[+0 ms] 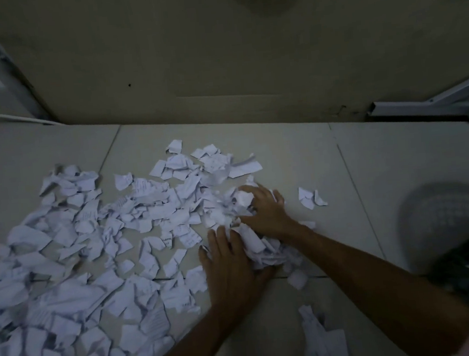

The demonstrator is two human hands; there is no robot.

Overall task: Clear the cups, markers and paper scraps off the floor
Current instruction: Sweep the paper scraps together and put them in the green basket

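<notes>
Two hands work close together on the tiled floor [296, 149], with a small mound of paper scraps [250, 241] between them. Our left hand [232, 266] lies with the fingers nearly straight, pressing against the near side of the mound. Our right hand [264, 206] is on the far side, its fingers curled into the crumpled pieces, so it grips some of them. Behind the hands the floor ends at a wall [216, 51], and this strip is mostly bare. To the right we see open tile and a blurred mesh basket [452, 221] near our right arm. The big spread of scraps [65, 263] lies to the left of the left hand, reaching the left and lower edges. A few loose pieces [311, 198] lie just right of the right hand.
</notes>
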